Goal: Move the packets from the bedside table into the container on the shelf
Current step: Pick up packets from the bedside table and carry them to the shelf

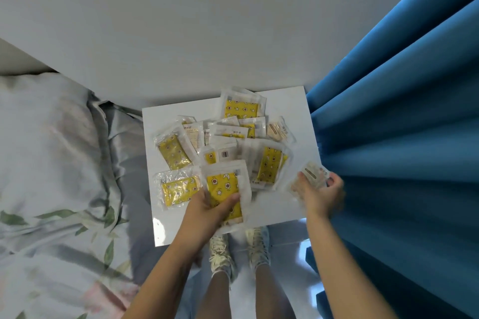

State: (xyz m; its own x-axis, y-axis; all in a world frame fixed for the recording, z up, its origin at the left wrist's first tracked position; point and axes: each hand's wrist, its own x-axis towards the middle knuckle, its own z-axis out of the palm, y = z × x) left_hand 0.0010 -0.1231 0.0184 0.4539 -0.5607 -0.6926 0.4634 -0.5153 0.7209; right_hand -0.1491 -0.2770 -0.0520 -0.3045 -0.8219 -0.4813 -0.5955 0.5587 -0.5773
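Note:
Several clear packets with yellow patterned contents lie heaped on the white bedside table. My left hand grips a yellow star-patterned packet at the table's near edge. A pale beige packet is held in my right hand at the table's right edge, close to the curtain. More yellow packets lie at the left and near left. No container or shelf is in view.
A bed with floral bedding lies left of the table. A blue curtain hangs along the right. A grey wall is behind the table. My legs and light shoes stand on the floor below the table.

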